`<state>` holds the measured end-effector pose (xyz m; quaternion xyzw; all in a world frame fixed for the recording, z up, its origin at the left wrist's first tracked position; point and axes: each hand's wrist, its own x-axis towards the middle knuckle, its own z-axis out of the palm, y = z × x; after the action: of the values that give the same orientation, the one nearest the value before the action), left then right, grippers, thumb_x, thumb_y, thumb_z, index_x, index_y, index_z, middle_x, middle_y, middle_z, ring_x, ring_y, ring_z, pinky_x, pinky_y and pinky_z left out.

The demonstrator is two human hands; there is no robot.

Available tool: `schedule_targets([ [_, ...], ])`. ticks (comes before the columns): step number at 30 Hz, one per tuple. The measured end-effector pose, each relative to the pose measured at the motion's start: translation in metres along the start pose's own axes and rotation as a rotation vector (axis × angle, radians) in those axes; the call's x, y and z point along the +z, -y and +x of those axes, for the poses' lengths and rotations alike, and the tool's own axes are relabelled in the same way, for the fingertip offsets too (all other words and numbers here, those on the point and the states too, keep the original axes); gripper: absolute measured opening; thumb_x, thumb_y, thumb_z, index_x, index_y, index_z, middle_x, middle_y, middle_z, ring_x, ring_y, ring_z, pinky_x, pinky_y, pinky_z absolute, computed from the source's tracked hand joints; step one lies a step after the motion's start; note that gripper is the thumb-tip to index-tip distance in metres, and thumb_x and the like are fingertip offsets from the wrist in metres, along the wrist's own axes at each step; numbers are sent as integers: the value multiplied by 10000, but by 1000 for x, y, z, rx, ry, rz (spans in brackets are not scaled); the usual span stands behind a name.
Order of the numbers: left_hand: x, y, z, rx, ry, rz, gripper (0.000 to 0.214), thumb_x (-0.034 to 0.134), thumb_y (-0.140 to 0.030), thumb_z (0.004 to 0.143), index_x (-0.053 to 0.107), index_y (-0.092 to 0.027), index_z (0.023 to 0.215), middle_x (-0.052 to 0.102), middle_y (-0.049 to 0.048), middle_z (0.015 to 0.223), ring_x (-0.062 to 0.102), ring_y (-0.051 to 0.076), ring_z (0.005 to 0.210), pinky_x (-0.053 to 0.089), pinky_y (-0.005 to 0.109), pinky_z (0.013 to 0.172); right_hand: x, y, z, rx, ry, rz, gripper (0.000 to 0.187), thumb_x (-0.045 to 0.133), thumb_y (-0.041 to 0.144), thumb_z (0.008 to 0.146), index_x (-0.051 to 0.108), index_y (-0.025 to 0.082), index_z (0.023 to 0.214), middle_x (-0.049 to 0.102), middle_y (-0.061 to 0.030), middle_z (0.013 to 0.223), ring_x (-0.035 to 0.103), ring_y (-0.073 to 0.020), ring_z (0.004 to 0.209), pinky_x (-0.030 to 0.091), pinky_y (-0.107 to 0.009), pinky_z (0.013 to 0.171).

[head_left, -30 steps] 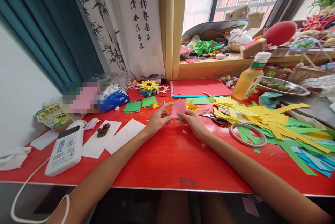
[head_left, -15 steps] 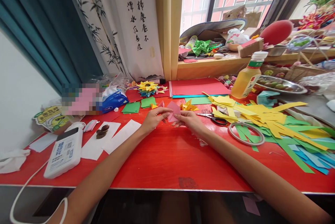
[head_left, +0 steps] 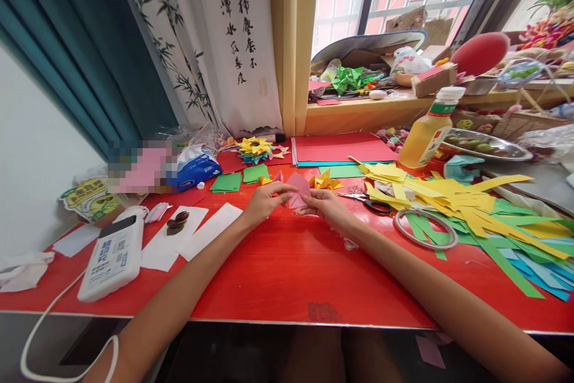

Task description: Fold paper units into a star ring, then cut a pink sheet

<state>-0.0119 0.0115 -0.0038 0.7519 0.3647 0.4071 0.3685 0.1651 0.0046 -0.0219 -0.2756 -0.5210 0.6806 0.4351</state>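
Pink paper piece [head_left: 298,187] sits pinched between left hand [head_left: 264,202] and right hand [head_left: 326,204], just left of the scissors [head_left: 370,204]; uneven finger pressure could skew its crease.

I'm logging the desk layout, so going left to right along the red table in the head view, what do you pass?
White device → dark seeds on white paper → left hand → pink paper → right hand → scissors → tape ring → green and yellow paper strips.
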Motion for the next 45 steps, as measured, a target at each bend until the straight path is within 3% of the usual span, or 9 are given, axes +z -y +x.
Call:
schedule_targets([
  [24,6,-7,-3,21,-44,118,220,495,-246,775,594,-190,963,524,-2,704,529,110,640,417,228,657,0,1,1,23,-2,-2,156,602,240,738,605,105,816,663,-55,759,631,-96,625,518,-185,642],
  [32,13,-8,-5,-40,-80,-46,437,538,-244,742,416,-225,1162,470,-40,671,503,87,589,424,206,586,7,4,-1,-20,-86,-146,218,615,317,708,599,107,765,648,-44,676,606,-102,538,524,-235,593],
  [39,12,-6,-4,-109,-92,-244,371,519,-290,766,435,-201,1117,502,-45,622,524,87,562,427,221,599,8,5,-3,-64,-61,-247,253,602,364,693,590,115,738,625,-21,617,579,-98,504,490,-228,541],
  [45,15,-2,-1,-229,-30,-312,491,602,-313,701,362,-171,1105,510,-47,639,533,95,548,439,235,561,7,4,-3,-128,-140,-306,243,549,370,730,552,129,696,564,11,497,527,-84,433,417,-190,455],
])
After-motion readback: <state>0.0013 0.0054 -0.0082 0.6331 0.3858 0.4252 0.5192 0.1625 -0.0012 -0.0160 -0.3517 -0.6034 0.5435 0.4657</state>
